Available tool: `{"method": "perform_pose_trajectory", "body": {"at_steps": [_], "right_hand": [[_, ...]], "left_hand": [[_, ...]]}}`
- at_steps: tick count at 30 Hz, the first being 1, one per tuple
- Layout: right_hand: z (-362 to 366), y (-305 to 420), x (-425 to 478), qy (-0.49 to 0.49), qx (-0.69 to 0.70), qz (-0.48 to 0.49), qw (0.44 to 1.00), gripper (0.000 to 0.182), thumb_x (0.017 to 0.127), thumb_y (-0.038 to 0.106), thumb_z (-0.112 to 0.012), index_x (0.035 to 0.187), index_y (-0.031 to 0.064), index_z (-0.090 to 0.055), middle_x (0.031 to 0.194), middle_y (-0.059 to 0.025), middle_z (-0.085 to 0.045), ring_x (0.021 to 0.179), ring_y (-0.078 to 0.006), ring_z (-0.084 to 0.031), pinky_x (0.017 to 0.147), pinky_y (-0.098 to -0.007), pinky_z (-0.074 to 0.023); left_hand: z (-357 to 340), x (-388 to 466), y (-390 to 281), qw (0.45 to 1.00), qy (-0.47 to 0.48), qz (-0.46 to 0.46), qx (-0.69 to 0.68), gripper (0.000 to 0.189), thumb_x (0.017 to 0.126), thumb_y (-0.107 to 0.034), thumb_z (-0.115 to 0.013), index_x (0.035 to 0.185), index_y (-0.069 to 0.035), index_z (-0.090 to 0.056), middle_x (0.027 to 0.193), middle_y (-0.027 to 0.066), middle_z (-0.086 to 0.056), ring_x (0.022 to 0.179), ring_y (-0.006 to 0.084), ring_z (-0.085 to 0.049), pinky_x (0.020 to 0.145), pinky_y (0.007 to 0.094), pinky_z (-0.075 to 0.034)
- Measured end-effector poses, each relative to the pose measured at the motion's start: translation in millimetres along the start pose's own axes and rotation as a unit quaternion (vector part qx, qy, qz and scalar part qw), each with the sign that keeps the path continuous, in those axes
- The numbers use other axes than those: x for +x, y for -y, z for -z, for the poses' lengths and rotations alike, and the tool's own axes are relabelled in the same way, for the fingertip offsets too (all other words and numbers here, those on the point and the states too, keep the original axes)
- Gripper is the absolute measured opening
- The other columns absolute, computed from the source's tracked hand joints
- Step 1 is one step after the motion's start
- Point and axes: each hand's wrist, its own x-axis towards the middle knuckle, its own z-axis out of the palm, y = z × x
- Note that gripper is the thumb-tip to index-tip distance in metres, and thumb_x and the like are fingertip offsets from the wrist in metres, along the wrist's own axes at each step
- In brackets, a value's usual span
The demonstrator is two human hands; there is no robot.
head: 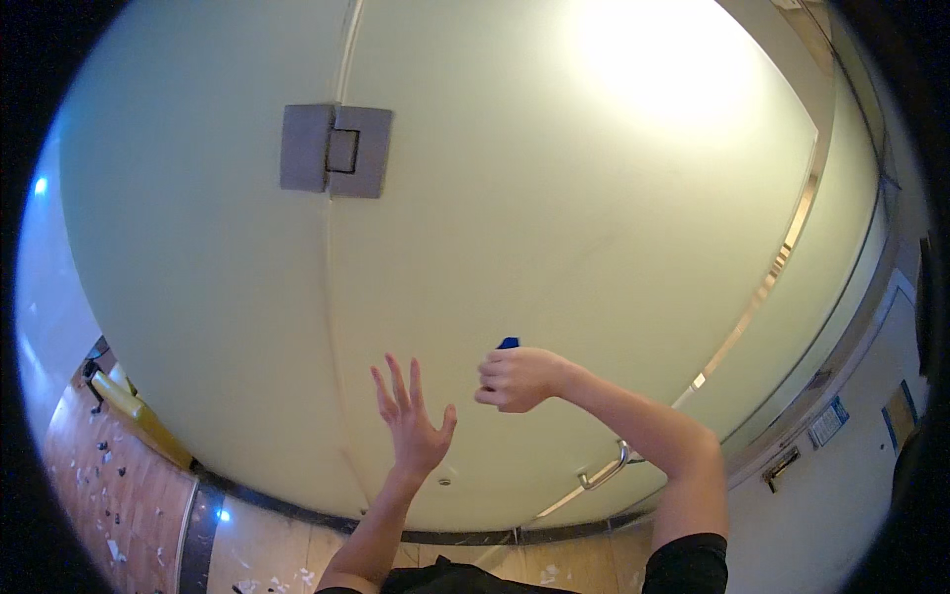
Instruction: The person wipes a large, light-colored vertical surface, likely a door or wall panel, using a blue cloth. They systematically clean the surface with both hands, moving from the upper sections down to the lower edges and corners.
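Observation:
A frosted glass door panel [564,245] fills most of the view before me. My left hand [417,431] is raised in front of it with fingers spread and nothing held; whether it touches the glass I cannot tell. To its right, my right hand [519,380] is closed around a small blue object [508,343]. Only the top of that object shows above the fist, so its kind is hidden. High on the left, a square metal hinge [335,151] joins the door to the neighbouring frosted panel [200,245].
A curved metal door handle [608,469] sits low by the door's right edge, below my right forearm. On the far right is a white door [787,534] with a lever handle [781,469]. Scraps litter the wooden floor [141,475] near a yellow object [145,419].

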Motion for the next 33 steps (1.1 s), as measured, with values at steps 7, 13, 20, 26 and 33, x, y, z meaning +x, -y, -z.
{"method": "perform_pose_trajectory", "body": {"at_steps": [7,13,20,26,33], "right_hand": [[112,-82,-48,-0.381,-0.083,-0.348,0.853,0.010,0.067,0.005,-0.059,0.075,0.0095,-0.055,0.067,-0.0077,-0.056,0.063,-0.0268,-0.055,0.059,-0.0400,-0.0437],[53,-59,-3,-0.392,-0.071,-0.265,0.878,0.012,0.064,0.011,-0.062,0.074,0.0124,-0.055,0.066,-0.0062,-0.053,0.063,-0.0256,-0.053,0.061,-0.0391,-0.0442],[40,-37,-2,-0.105,-0.027,-0.067,0.992,0.016,0.076,0.025,-0.063,0.085,0.0127,-0.059,0.081,-0.0035,-0.058,0.087,-0.0205,-0.058,0.077,-0.0371,-0.0483],[94,-85,-20,-0.398,-0.189,-0.363,0.821,0.019,0.066,0.008,-0.063,0.083,0.0124,-0.056,0.082,-0.0043,-0.059,0.085,-0.0261,-0.056,0.082,-0.0435,-0.0404],[16,-24,6,-0.110,-0.159,-0.057,0.980,0.016,0.078,0.028,-0.064,0.090,0.0183,-0.059,0.094,0.0002,-0.060,0.095,-0.0189,-0.055,0.083,-0.0381,-0.0440]], "left_hand": [[5,-2,4,1.000,-0.004,0.006,0.012,0.090,0.076,-0.024,-0.066,0.151,-0.008,-0.019,0.158,0.0228,-0.002,0.143,0.0491,0.002,0.110,0.0608,-0.010],[6,0,6,1.000,-0.007,0.006,0.002,0.090,0.076,-0.022,-0.066,0.151,-0.008,-0.019,0.158,0.0221,-0.003,0.144,0.0475,0.002,0.112,0.0603,-0.009],[7,-1,7,1.000,0.008,0.004,-0.010,0.088,0.078,-0.023,-0.065,0.151,-0.008,-0.019,0.158,0.0228,-0.003,0.143,0.0487,0.002,0.111,0.0604,-0.009],[7,0,4,1.000,-0.007,0.007,-0.013,0.088,0.077,-0.022,-0.065,0.151,-0.009,-0.019,0.158,0.0217,-0.003,0.144,0.0473,0.002,0.112,0.0605,-0.009],[9,0,5,1.000,0.010,0.002,-0.004,0.088,0.077,-0.021,-0.066,0.151,-0.009,-0.020,0.158,0.0218,-0.003,0.144,0.0472,0.002,0.112,0.0605,-0.009]]}}
